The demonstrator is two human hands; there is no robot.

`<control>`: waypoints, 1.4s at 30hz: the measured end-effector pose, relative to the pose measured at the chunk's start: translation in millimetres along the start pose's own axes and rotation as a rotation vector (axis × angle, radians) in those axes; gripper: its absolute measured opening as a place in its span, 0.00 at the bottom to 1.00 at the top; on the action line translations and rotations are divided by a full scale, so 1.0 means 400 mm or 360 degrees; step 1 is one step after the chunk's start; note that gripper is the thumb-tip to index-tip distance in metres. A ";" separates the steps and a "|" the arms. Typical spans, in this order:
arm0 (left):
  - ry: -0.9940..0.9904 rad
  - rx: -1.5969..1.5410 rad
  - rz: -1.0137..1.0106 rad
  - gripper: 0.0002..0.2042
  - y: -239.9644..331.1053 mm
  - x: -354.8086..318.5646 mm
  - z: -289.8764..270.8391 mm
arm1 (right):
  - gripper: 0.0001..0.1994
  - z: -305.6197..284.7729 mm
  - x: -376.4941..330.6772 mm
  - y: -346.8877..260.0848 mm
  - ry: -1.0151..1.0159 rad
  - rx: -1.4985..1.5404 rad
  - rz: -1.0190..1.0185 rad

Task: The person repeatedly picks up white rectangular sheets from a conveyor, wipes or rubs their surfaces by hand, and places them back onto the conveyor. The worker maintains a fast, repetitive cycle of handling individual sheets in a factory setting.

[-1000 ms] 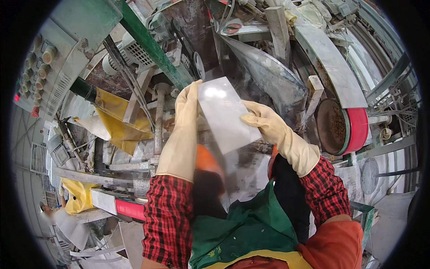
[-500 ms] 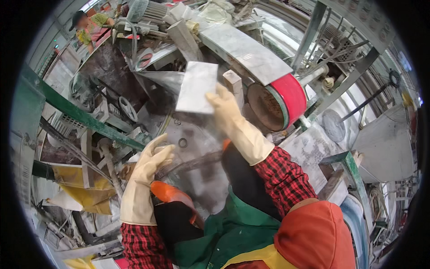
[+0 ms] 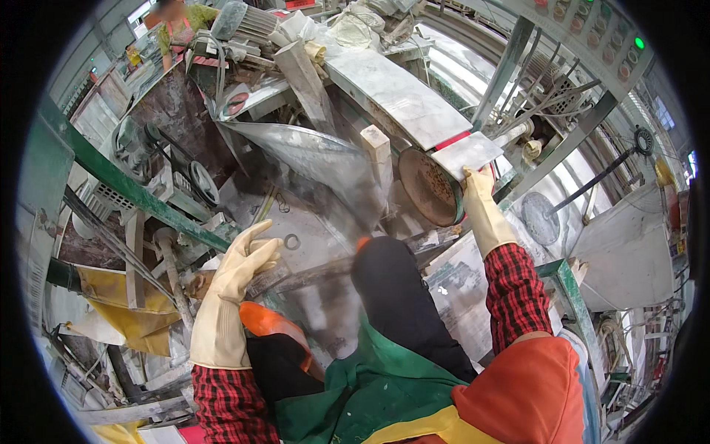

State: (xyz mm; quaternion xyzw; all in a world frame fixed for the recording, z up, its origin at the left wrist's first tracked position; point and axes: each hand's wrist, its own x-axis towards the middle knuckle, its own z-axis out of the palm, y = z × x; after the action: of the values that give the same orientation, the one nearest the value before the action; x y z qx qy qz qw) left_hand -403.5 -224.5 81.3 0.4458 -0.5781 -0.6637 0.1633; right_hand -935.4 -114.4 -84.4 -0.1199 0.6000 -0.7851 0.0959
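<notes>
Both hands wear cream rubber gloves over red plaid sleeves. My right hand holds a small grey stone tile at its near edge, pressed against the top of a round rusty grinding wheel with a red rim. My left hand hovers lower left with fingers apart, holding nothing, just above a wet metal bar and near a small steel ring.
A long marble slab lies behind the wheel. A curved metal splash guard and a wooden block stand left of it. Green steel beam, belt pulleys, yellow sheeting. A person stands far back left.
My right hand carried the tile right and down onto the grinding wheel. My left hand let go of it earlier and now hangs open at lower left. The view swung right.
</notes>
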 end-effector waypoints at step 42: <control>0.1360 0.0233 0.0231 0.30 -0.273 -0.352 -0.484 | 0.25 0.521 -0.570 -0.021 -0.2394 -0.1380 0.0257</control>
State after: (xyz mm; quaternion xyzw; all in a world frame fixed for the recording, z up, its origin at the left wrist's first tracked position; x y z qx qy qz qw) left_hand -142.4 -211.2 51.2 0.6488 -0.5339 -0.3639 0.4020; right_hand -654.9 -236.4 -40.6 -0.5895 0.6302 -0.1909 0.4679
